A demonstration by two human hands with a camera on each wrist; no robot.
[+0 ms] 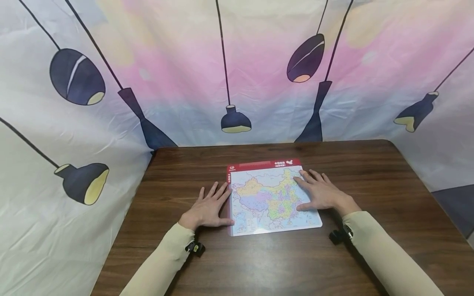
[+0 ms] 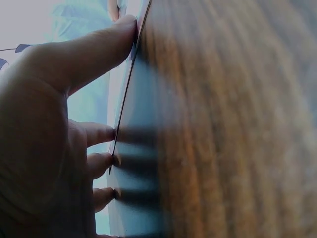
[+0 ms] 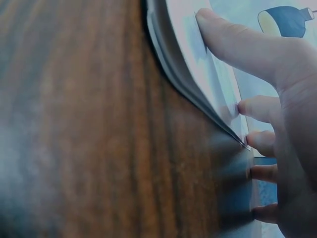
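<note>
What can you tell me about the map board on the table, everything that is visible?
The map board is a thin, flat rectangular sheet with a glossy look. It shows a many-coloured map, with a red strip along its far edge. It lies flat on the dark wooden table, near the middle. The left hand rests beside its left edge, fingers touching that edge. The right hand lies spread on its right part.

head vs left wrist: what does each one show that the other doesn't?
Head only: the whole map board face up, the right hand flat on its right part, the lamp-print backdrop. Left wrist only: close-up of the board's thin left edge with fingertips against it. Both: left hand at the board's left edge, the wooden table.
</note>
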